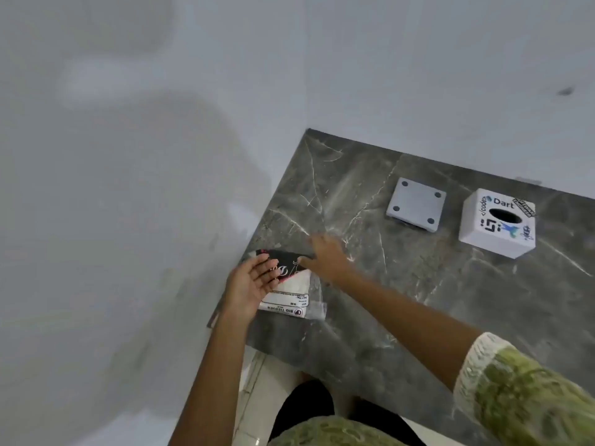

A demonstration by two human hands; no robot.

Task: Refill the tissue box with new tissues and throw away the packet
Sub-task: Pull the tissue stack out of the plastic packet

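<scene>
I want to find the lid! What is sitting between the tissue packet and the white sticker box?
The grey square base plate lies on the countertop between the tissue packet and tissue box, head view.

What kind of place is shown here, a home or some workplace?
Probably a room in a home or small office; I cannot tell which. A dark grey marble-patterned counter meets plain white walls, with pale floor tiles below. A white stickered tissue box stands on the counter.
</scene>
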